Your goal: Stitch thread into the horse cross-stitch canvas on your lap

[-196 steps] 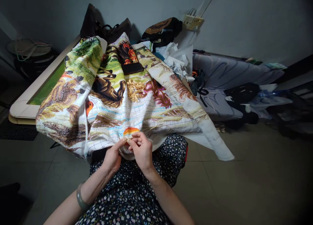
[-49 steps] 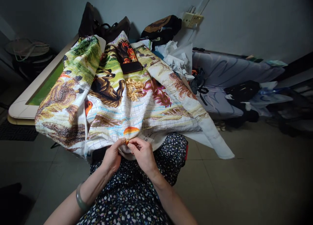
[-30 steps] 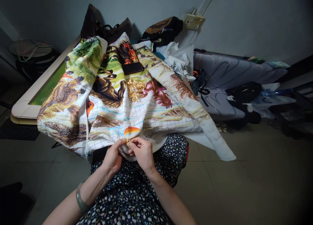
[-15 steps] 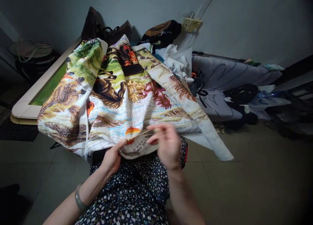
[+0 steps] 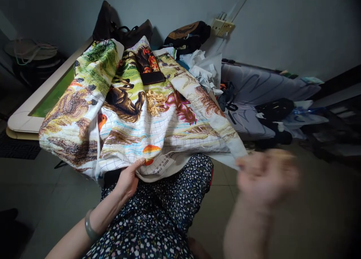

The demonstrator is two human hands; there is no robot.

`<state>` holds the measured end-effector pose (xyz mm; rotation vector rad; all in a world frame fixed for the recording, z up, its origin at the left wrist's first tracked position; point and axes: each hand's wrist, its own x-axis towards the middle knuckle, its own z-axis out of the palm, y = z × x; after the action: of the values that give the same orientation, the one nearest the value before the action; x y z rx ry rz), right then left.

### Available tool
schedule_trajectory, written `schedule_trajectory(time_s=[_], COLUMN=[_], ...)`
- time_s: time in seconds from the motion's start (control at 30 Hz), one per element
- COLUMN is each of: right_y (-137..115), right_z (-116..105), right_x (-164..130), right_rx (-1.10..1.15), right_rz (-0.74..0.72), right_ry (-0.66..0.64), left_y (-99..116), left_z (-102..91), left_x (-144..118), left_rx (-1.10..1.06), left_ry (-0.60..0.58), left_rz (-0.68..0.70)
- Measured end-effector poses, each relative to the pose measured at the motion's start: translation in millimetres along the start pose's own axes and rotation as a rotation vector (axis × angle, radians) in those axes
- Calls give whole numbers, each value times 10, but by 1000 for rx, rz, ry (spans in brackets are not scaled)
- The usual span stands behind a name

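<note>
A large cross-stitch cloth (image 5: pixel 124 138), partly stitched with brown horses and with a printed grid, drapes over the table edge towards my lap. My left hand (image 5: pixel 129 179) pinches its near edge, thumb on top beside an orange stitched patch (image 5: pixel 151 149) and fingers underneath. Out to the right, away from the stitched area, my right hand (image 5: pixel 266 176) is blurred by motion. Its fingers look curled closed; what they hold is too smeared to make out. A bundle of tan thread (image 5: pixel 156 103) and a dark phone-like slab (image 5: pixel 152 78) lie on the cloth.
Beneath the cloth is a pale-rimmed table (image 5: pixel 24 124) with a green top. Dark bags (image 5: pixel 122 33) and a brown-black pouch (image 5: pixel 187 35) stand against the wall below a socket (image 5: pixel 222 27). White plastic bags (image 5: pixel 207 73) and a cluttered grey sofa (image 5: pixel 251 86) are to the right.
My right hand has swung from close above the cloth far out to the right. The tan strands seen earlier between it and the cloth no longer show. My left hand keeps its hold.
</note>
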<state>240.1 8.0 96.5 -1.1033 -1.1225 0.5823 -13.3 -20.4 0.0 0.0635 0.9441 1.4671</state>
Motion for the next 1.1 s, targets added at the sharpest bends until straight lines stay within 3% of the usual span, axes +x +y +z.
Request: schedule_trajectory(time_s=[0.13, 0.17, 0.23, 0.37, 0.7, 0.93, 1.0, 1.1], right_y=[283, 332, 392, 412, 396, 302, 313, 378], right_z=[629, 772, 979, 1108, 1111, 1178, 1193, 1185], right_x=[-583, -723, -917, -977, -908, -878, -899, -949], right_rx=[63, 8, -113, -253, -298, -497, -481, -331], right_rz=[430, 462, 401, 242, 171, 107, 135, 304], right_ry=[-517, -625, -712, -687, -719, -727, -708, -707], left_y=[18, 22, 25, 22, 34, 6, 7, 14], left_z=[1, -2, -11, -26, 11, -14, -13, -1], left_x=[-8, -9, -8, -5, -20, -1, 0, -3], left_rx=[35, 49, 71, 85, 84, 82, 78, 101], left_ry=[-16, -17, -9, 2, 13, 9, 5, 17], left_rz=[-2, -6, -14, -19, -17, -12, -10, -18])
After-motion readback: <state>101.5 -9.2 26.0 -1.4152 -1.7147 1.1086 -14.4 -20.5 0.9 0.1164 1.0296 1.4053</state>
